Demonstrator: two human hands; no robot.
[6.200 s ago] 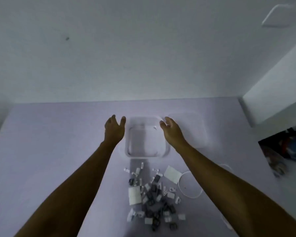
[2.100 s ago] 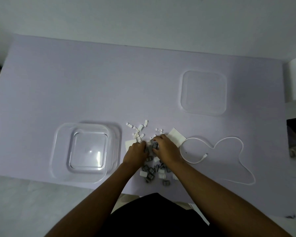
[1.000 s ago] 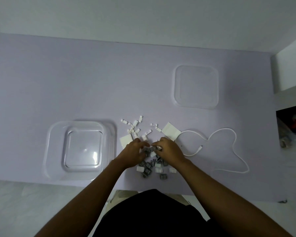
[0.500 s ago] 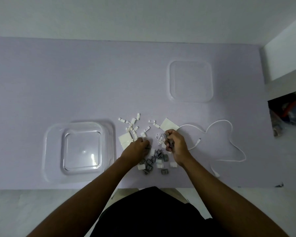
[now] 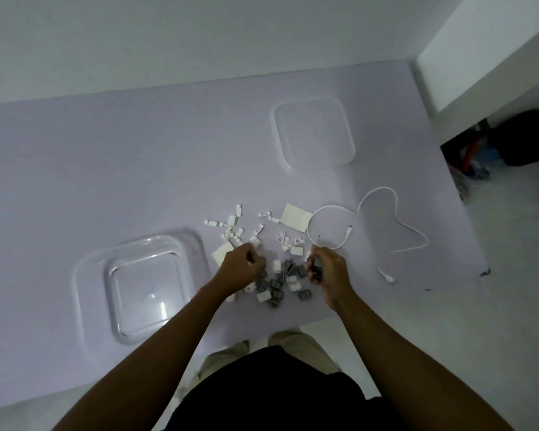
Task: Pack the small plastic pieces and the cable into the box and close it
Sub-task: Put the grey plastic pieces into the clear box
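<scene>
Plastic pieces (image 5: 277,281) lie heaped on the table (image 5: 106,166) near its front edge, between both hands. Right hand (image 5: 327,269) is curled round several dark pieces; left hand (image 5: 241,269) is curled at the heap's left edge, seemingly pinching a white one. Open box (image 5: 147,290) stands empty to the left, nearest the left hand. Cable (image 5: 395,219) sprawls to the right, lid (image 5: 315,132) beyond.

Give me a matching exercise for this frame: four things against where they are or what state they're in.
1. box
2. lid
3. cable
4. right hand

A. in loose loops, right of the pieces
B. gripping some dark pieces
C. open and empty, left of the pieces
D. flat on the table's far side

Pairs: 1-C, 2-D, 3-A, 4-B
</scene>
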